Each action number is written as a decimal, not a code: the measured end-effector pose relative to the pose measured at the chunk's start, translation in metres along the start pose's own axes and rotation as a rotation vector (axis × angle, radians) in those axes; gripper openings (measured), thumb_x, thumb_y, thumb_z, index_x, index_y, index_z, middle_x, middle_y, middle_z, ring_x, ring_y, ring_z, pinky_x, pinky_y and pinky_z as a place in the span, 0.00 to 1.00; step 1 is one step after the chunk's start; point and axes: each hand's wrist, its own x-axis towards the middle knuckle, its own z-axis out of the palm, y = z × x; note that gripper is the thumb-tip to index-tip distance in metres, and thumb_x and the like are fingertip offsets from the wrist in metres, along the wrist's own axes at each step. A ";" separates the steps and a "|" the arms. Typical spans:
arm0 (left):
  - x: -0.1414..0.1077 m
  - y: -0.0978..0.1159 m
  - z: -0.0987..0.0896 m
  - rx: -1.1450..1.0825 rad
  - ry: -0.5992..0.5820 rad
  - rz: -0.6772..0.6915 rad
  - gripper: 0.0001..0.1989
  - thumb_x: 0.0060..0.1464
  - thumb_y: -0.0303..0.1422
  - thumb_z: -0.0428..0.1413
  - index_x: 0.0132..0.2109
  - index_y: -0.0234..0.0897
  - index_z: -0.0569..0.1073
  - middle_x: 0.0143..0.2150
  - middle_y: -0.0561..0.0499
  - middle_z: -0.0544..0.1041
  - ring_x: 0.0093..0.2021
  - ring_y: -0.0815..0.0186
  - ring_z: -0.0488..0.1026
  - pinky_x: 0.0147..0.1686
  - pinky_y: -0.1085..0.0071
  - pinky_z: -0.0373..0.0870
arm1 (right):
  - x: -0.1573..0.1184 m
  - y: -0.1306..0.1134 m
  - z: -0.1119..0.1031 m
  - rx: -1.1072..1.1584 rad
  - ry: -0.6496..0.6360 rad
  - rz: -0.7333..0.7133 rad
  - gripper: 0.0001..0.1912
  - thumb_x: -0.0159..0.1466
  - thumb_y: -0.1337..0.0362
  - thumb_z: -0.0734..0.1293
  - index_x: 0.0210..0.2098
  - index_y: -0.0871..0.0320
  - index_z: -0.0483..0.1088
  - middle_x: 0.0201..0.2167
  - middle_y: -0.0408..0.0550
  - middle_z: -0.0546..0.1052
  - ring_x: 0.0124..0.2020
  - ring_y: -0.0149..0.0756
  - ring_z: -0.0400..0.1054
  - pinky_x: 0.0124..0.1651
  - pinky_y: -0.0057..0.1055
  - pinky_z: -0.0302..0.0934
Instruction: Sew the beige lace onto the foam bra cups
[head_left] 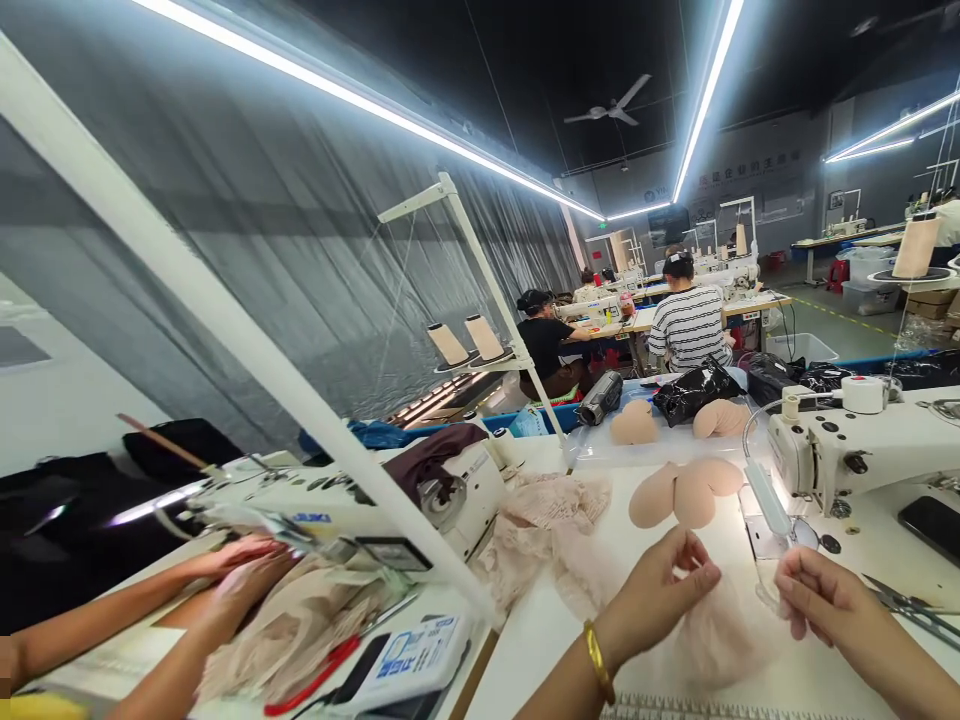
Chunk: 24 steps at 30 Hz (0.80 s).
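My left hand [664, 592], with a gold bangle at the wrist, is closed in a pinch above sheer beige fabric [724, 640]; what its fingertips hold, if anything, is too small to make out. Opposite it, my right hand [821, 598] pinches a thin clear strip [768, 592] close to the sewing machine's needle area. That sewing machine [862, 450] stands at the right. Just beyond my hands lie joined beige bra cups [694, 495]. Crumpled beige lace fabric [551, 515] spreads to the left of my left hand.
Scissors [919, 612] and a black phone [934, 528] lie at the right. A white post [300, 370] crosses the left side. Beyond it, a co-worker's hands [247, 570] handle beige fabric at another machine. Thread cones [469, 342] and a black plastic bag [696, 390] are farther back.
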 end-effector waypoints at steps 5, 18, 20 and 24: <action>0.057 -0.030 -0.030 0.449 0.237 -0.035 0.18 0.62 0.31 0.56 0.58 0.37 0.75 0.62 0.35 0.75 0.67 0.42 0.67 0.66 0.48 0.61 | 0.020 0.031 -0.003 -0.148 0.054 -0.021 0.27 0.65 0.34 0.66 0.31 0.51 0.70 0.19 0.38 0.69 0.24 0.40 0.67 0.35 0.35 0.60; 0.039 -0.003 -0.038 0.269 0.206 0.024 0.20 0.68 0.43 0.46 0.41 0.37 0.80 0.39 0.45 0.80 0.41 0.56 0.76 0.42 0.65 0.72 | 0.018 0.018 -0.009 -0.050 0.036 0.019 0.29 0.68 0.33 0.64 0.37 0.53 0.73 0.26 0.42 0.79 0.28 0.40 0.70 0.38 0.35 0.61; 0.021 0.011 -0.025 0.109 0.029 0.010 0.19 0.63 0.45 0.52 0.36 0.36 0.79 0.33 0.49 0.78 0.34 0.61 0.74 0.34 0.70 0.68 | 0.016 0.017 -0.011 -0.039 0.031 0.036 0.31 0.69 0.31 0.60 0.40 0.53 0.73 0.26 0.43 0.80 0.24 0.37 0.67 0.32 0.33 0.58; 0.004 0.025 0.011 -0.068 -0.157 -0.083 0.12 0.55 0.40 0.56 0.31 0.35 0.76 0.29 0.52 0.73 0.31 0.65 0.69 0.30 0.72 0.60 | 0.013 0.015 -0.012 -0.040 -0.015 -0.004 0.35 0.71 0.29 0.56 0.40 0.54 0.73 0.27 0.44 0.80 0.24 0.36 0.66 0.30 0.32 0.56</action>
